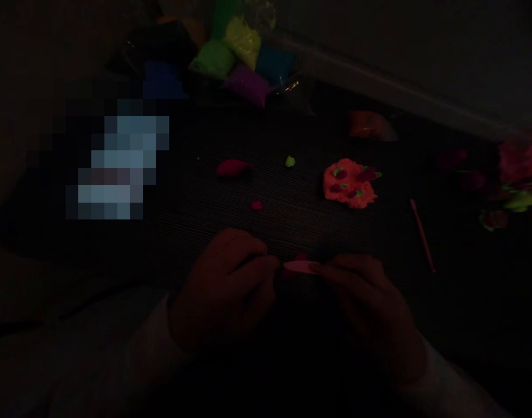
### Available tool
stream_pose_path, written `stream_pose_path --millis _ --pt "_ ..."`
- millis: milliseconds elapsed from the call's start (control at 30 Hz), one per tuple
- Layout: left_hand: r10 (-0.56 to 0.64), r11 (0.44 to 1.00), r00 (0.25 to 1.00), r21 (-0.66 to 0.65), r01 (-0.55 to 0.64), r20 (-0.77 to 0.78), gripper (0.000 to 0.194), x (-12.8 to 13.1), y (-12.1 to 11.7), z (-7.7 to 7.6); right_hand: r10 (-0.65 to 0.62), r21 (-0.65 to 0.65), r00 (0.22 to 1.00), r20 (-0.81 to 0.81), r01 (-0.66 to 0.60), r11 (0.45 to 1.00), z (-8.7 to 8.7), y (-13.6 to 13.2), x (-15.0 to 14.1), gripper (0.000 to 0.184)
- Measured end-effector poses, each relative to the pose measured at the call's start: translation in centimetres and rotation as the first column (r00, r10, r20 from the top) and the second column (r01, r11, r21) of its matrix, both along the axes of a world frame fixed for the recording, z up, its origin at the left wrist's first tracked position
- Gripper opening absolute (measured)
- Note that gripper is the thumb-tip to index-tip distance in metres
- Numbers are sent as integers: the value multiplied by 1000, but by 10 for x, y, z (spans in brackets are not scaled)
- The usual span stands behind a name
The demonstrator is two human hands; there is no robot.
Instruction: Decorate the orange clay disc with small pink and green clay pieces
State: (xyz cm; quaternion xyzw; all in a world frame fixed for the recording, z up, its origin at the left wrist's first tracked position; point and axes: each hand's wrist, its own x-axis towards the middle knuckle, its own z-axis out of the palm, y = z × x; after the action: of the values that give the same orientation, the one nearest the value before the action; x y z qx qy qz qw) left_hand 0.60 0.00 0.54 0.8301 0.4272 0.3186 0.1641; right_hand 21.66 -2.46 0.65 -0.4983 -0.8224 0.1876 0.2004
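In dim light, my right hand (365,296) pinches a pink modelling tool (301,267) with a flat pointed blade, aimed left. My left hand (231,284) is closed, its fingertips close to the blade's tip; whatever they may hold is hidden. Just behind the blade shows a bit of dark red clay (300,256). Beyond my hands lie a tapered red clay lump (233,168), a small red clay ball (257,205) and a light green clay bit (290,161). An orange clay piece (350,191) dotted with red and green sits further right.
Several bags of coloured clay (248,84) are heaped at the back. An orange clay packet (370,126) lies behind the orange piece. A thin pink stick tool (422,235) is to the right, with blurred pink and green clay shapes (522,174) beyond. A pixelated bright screen (126,162) stands left.
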Motion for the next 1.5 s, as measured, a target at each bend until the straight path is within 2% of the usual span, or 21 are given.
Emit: stream_pose_path --millis 200,467,633,900,1067,1200,1300,1367,1500 --pt "9 1000 1000 -20 -9 0 13 0 0 0 39 110 991 128 -53 993 -8 -4 -7 24" --pt "38 999 999 -25 -38 0 14 0 -1 0 3 73 998 69 -8 997 -3 -5 -6 28" --pt "33 999 999 -36 -33 4 14 0 0 0 36 90 991 131 -48 995 -8 -8 -9 28" --pt "48 998 999 -43 -47 26 13 0 1 -1 52 60 995 82 -57 997 -4 -8 -6 29" --pt "44 998 999 -52 -42 22 13 0 0 -1 65 66 992 108 -73 995 -2 -8 -9 30" --pt "46 997 998 -58 -44 32 14 -1 0 -1 88 59 995 40 -91 994 -1 -7 0 34" --pt "0 999 1000 -51 1 12 15 -2 1 -2 -75 101 993 89 66 993 -4 -5 19 33" --pt "-77 996 997 -46 77 -11 18 -2 1 -3 -225 178 959 172 194 965 -8 -5 32 29" --pt "-178 984 979 -21 176 -100 30 0 0 -4 -376 270 892 249 309 912 -12 -7 40 26"
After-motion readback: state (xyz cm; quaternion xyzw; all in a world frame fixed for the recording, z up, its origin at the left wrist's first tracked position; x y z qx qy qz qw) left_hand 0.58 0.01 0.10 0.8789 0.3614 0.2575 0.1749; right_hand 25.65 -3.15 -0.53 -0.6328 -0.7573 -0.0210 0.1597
